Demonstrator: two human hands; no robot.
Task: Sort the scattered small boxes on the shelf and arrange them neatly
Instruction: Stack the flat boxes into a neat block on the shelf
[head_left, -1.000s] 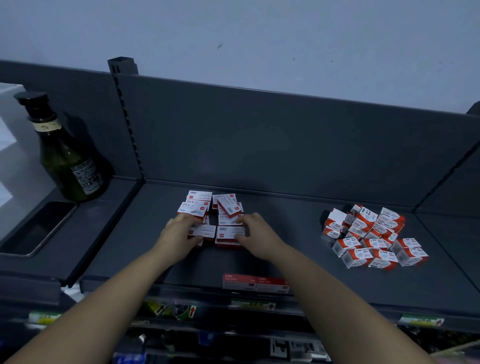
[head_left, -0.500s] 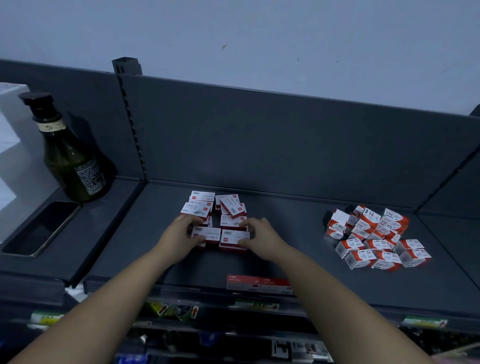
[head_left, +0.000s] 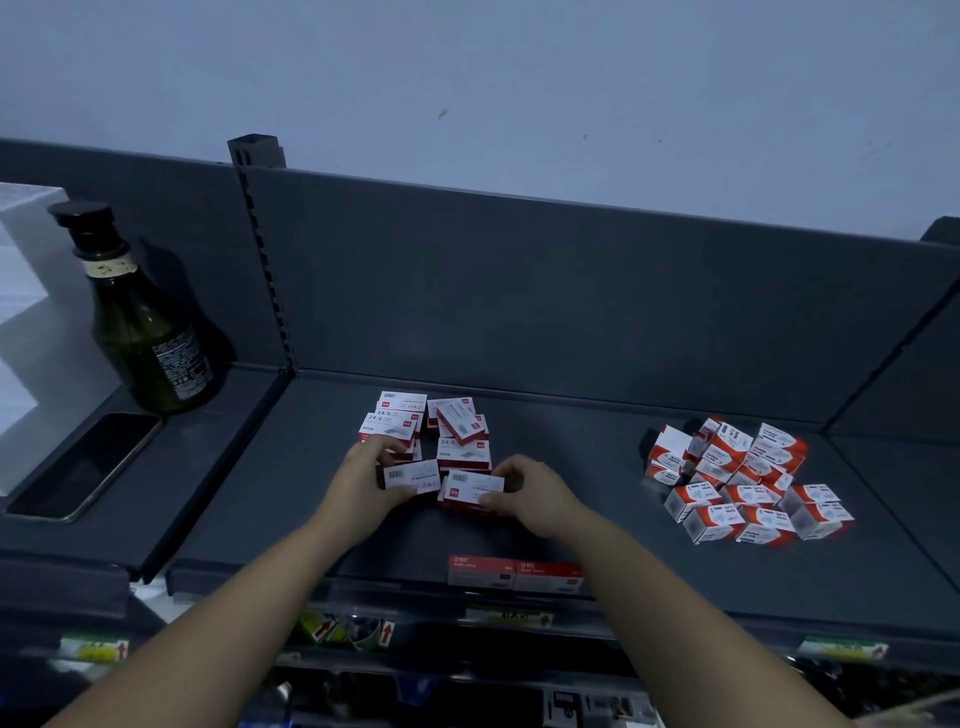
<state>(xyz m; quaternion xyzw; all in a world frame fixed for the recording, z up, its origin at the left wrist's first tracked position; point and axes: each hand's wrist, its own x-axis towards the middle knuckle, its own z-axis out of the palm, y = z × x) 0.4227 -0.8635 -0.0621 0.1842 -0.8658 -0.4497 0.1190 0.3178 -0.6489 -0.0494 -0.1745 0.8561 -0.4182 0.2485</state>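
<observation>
Red price labels (head_left: 514, 571) sat on the front lip of the shelf (head_left: 597, 499), at its middle. Just behind the lip, both hands worked over the shelf's centre. Left hand (head_left: 363, 483): fingers curled, thumb and fingertips pinching a flat white-and-red box (head_left: 411, 475) by its left end, barcode face up. Right hand (head_left: 530, 493): fingers curled, gripping a second flat box (head_left: 474, 487) by its right end. The two boxes lay side by side, close together, on the shelf surface. Directly behind them, a loose pile of like boxes (head_left: 457, 431), some stacked, some skewed. Toward the shelf's right end, well apart, a jumbled heap of small cube boxes (head_left: 743, 478). On the section left of the shelf: a dark phone (head_left: 83, 467) lying flat, and behind it an upright green bottle (head_left: 145, 332).
</observation>
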